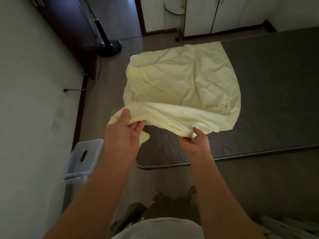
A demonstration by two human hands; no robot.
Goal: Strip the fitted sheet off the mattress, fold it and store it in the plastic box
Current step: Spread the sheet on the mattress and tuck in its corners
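Observation:
A pale yellow fitted sheet (181, 83) lies partly folded and crumpled on the bare grey mattress (269, 87), which rests on the floor. Its near edge is lifted off the mattress. My left hand (124, 130) pinches the near left corner of the sheet between thumb and fingers. My right hand (195, 140) grips the near edge further right, fingers curled into the cloth. The clear plastic box (82, 161) with its lid on stands on the floor at my left, against the wall.
A white wall (34, 100) runs along the left. A dark cabinet (72, 31) and a fan stand with a round base (109, 47) are at the back left, with cables on the floor. White wardrobe doors (215, 14) stand behind the mattress. My feet show below.

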